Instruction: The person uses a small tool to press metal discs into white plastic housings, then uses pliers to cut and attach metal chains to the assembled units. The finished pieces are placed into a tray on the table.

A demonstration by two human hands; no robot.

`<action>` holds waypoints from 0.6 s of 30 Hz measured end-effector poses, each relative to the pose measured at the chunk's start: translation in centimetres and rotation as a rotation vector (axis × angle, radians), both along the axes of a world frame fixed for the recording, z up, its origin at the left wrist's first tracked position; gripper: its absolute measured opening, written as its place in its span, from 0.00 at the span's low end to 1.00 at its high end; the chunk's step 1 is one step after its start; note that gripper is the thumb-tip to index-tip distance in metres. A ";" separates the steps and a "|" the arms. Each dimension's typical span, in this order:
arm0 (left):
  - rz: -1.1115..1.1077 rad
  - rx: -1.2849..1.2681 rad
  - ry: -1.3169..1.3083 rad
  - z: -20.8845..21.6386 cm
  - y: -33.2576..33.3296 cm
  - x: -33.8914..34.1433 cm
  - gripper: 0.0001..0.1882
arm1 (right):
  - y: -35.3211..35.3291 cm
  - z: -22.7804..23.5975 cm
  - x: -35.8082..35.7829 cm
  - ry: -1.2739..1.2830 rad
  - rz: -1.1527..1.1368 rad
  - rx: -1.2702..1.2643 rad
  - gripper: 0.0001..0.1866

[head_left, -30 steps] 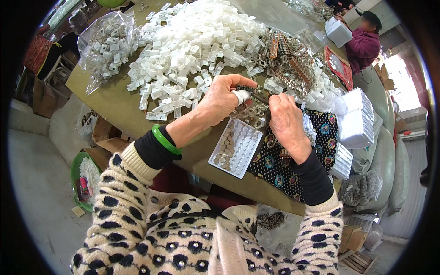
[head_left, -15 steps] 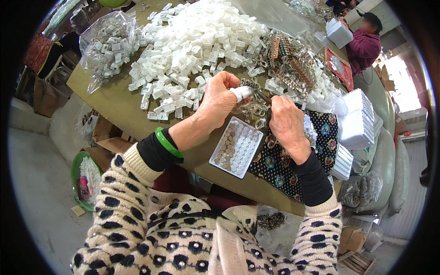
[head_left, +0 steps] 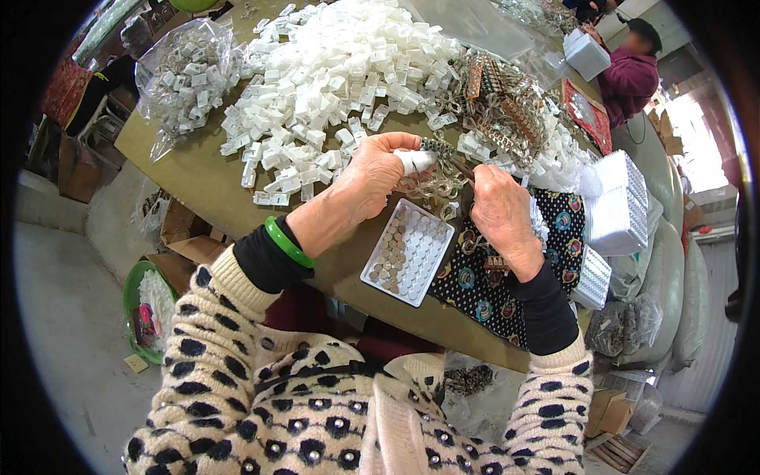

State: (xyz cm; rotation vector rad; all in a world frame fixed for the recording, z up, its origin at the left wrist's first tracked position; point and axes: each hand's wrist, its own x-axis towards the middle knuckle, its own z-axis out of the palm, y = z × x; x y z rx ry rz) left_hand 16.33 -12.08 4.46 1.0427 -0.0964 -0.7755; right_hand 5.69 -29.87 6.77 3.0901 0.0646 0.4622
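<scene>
My left hand (head_left: 372,174), one fingertip wrapped in white, is closed on a short strip of small dark metal parts (head_left: 437,146). In my right hand (head_left: 500,214) is a slim dark tool (head_left: 462,168), its tip close to the strip; whether it is tweezers or pliers I cannot tell. Clear loops and small metal pieces (head_left: 434,187) lie beneath both hands. Nearer to me, a white tray (head_left: 427,265) with round pockets holds several small round greyish discs (head_left: 389,260) along its left side.
A big heap of white plastic pieces (head_left: 340,71) covers the far table. Tangled metal strips (head_left: 503,103) lie right of it, and a filled clear bag (head_left: 190,79) at left. Stacked white trays (head_left: 617,206) stand beside a patterned dark cloth (head_left: 475,277). Another person (head_left: 629,79) works at far right.
My left fingers have turned and shifted slightly, showing more of the strip. My right hand has moved a little right and nearer to me, with the tool still in it.
</scene>
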 end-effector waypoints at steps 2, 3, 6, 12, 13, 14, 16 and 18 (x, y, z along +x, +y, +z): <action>-0.005 0.042 -0.052 -0.1 -0.1 0.1 0.02 | -0.1 0.2 -0.1 -0.003 0.003 -0.006 0.04; -0.014 0.051 -0.081 -0.2 -0.1 0.2 0.02 | -0.1 0.2 0.0 0.002 0.007 -0.018 0.04; 0.025 0.054 -0.092 -0.3 -0.3 0.1 0.05 | 0.2 0.2 0.0 0.020 -0.001 -0.065 0.03; 0.230 0.502 -0.680 -0.3 -0.8 -0.5 0.08 | 1.5 -0.9 0.4 0.029 -0.112 -0.154 0.03; 0.222 0.433 -0.604 -0.3 -0.8 -0.5 0.08 | 1.4 -1.0 0.5 0.028 -0.121 -0.151 0.03; 0.207 0.378 -0.536 -0.3 -0.7 -0.3 0.08 | 1.4 -1.1 0.6 0.025 -0.127 -0.150 0.04; 0.160 0.266 -0.398 -0.3 -0.4 -0.1 0.07 | 0.7 -0.8 0.7 0.054 -0.168 -0.099 0.05; 0.102 0.142 -0.248 -0.4 -0.1 0.3 0.06 | 0.2 -0.6 0.6 0.062 -0.186 -0.067 0.05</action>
